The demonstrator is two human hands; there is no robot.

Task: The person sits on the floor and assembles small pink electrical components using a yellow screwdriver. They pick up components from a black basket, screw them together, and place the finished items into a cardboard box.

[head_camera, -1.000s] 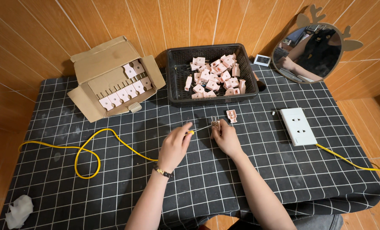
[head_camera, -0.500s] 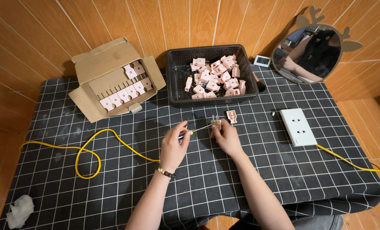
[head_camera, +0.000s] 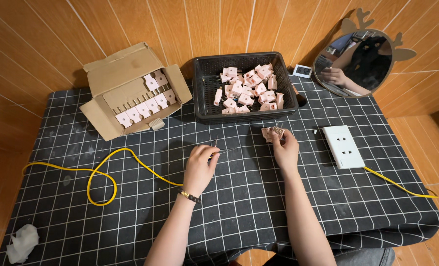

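Pinched between thumb and fingers, the left hand (head_camera: 200, 165) holds the stripped end of a yellow cable (head_camera: 101, 172), whose thin bare wires (head_camera: 218, 148) stick out past the fingertips toward the middle of the table (head_camera: 259, 212). From that hand the cable runs toward the left edge, looping once on the checked black cloth. The right hand (head_camera: 284, 148), well apart from the left, closes its fingertips on a small pink plug part (head_camera: 273, 133) just in front of the black basket (head_camera: 202, 93); whether the part is lifted or rests on the cloth cannot be told. That basket, at the middle of the far edge, is filled with more pink plug parts (head_camera: 246, 91). An open cardboard box (head_camera: 126, 88) with rows of the same parts stands near the far left corner. A white socket block (head_camera: 344, 146) lies just right of the right hand, its own yellow lead (head_camera: 401, 184) trailing toward the right edge. A round mirror (head_camera: 360, 61) leans at the far right corner, and a crumpled white tissue (head_camera: 21, 242) sits by the near left corner.
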